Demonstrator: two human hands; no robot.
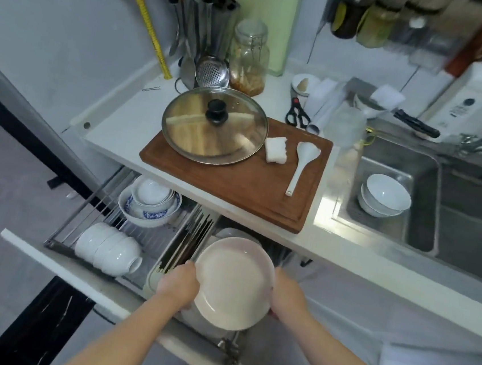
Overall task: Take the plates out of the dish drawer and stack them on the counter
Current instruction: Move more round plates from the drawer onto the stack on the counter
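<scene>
held a round pale pink ceramic plate (233, 282) between both hands, above the pulled-out wire-rack dish drawer (57, 247) and below the front edge of the brown wooden cutting board (242, 188). left hand (178, 282) gripped the plate's left rim, fingers curled under it; right hand (287, 297) gripped the right rim likewise. more plates (228, 231) stood just behind the held one, in the drawer. glass pot lid with black knob (214, 124), white sponge (275, 149) and white rice paddle (302, 165) lay on the board.
</scene>
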